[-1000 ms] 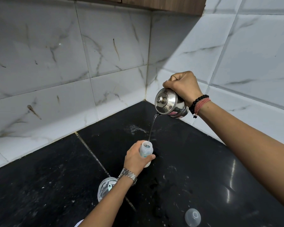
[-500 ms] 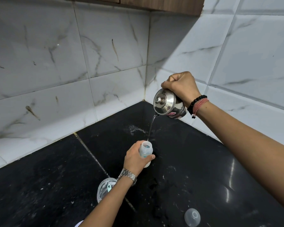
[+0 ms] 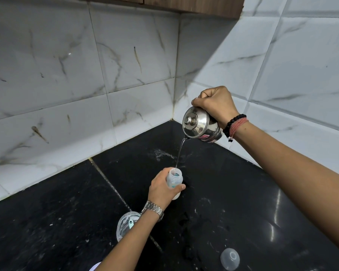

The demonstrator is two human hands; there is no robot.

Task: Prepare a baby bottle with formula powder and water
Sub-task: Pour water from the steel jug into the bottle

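My left hand [image 3: 161, 189] and the bottle [image 3: 174, 180] occupy the countertop [image 3: 233, 192] centre. Obstacles near me: clear container [image 3: 125, 225] under my forearm, dome cap [image 3: 230, 259] to the right. Countertop between them is open; walls [image 3: 125, 55] close the far corner.

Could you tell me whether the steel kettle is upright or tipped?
Tipped: the steel kettle leans spout-down, and a thin stream of water falls into the baby bottle.

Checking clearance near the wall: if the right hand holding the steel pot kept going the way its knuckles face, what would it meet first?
The right hand points toward the corner of the tiled wall. Nothing shows between them, so probably the wall first, though depth is unclear. The steel pot hangs below that line.
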